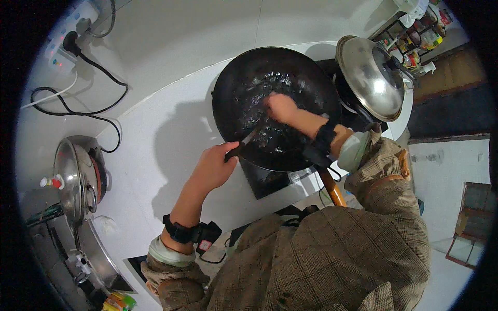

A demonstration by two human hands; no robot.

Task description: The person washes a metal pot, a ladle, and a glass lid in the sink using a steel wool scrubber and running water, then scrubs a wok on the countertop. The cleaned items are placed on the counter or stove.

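Observation:
A large dark wok (311, 83), its inside wet and shiny, sits on a black cooktop (266, 180). My left hand (216, 165) is at its near-left rim, closed around the black handle of a utensil (233, 152). The utensil's metal shaft slants into the wok, and its far end is hard to make out against the dark surface. Over the middle of the wok is my right hand (282, 109), its fingers curled and blurred. Whether it holds anything is hidden. The wok's wooden handle (332, 188) points back towards my body.
To the right stands a pot with a domed steel lid (365, 77), below a rack of bottles and packets (414, 41). At left are a lidded pan (79, 182), a steel sink edge (111, 256), and a power strip (68, 39) with a looping black cord (124, 91).

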